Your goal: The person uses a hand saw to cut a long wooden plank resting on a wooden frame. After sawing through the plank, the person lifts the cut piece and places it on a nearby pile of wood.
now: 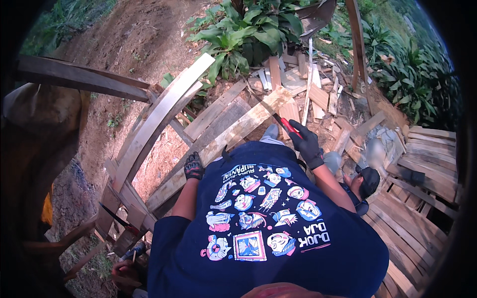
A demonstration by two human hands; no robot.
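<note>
My right hand (pixel 307 145), in a dark glove, grips the red handle of a handsaw (pixel 290 127). The thin, dark blade slants up and left, across a long pale wooden plank (pixel 243 123) near its far end. My left hand (pixel 194 167), also gloved, is on the same plank farther down to the left, its fingers curled over the wood. The plank runs diagonally in front of me, beside greyer boards (pixel 218 116). Whether the teeth are in a cut is too small to tell.
Curved beams (pixel 159 116) stand at the left. Wood offcuts (pixel 298 82) litter the ground ahead, near leafy plants (pixel 248 37). Stacked boards (pixel 422 164) lie at the right, near a person in a dark cap (pixel 368 182). Another person's hand (pixel 126 273) shows lower left, near a second saw (pixel 119 218).
</note>
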